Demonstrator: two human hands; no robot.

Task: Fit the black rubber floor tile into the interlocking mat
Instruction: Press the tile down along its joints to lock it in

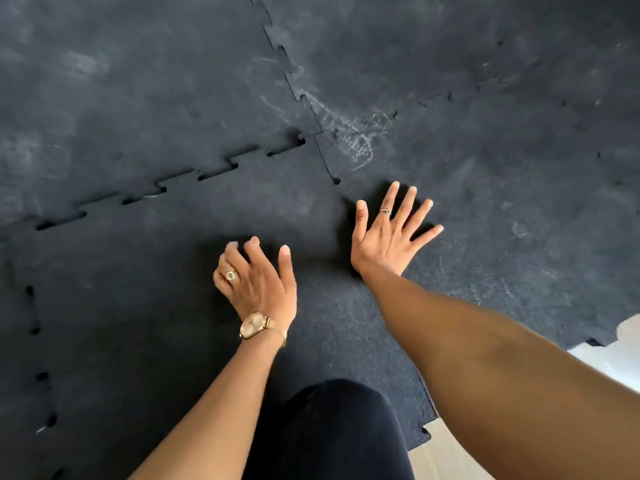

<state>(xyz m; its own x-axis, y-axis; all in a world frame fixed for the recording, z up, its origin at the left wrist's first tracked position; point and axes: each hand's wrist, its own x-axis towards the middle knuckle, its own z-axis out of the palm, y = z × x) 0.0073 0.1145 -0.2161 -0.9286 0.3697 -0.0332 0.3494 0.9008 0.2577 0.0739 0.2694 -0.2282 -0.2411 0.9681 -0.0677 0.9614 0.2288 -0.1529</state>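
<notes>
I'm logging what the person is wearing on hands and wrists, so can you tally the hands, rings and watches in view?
Hands: 2, the left hand with fingers curled and the right hand spread flat on the mat
Rings: 2, the left-hand ring and the right-hand ring
Watches: 1, the gold watch on the left wrist
Total: 5

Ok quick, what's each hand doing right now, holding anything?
Left hand: fingers curled, fingertips on the black tile, holding nothing.
Right hand: open, fingers spread flat over the seam, holding nothing.
</notes>
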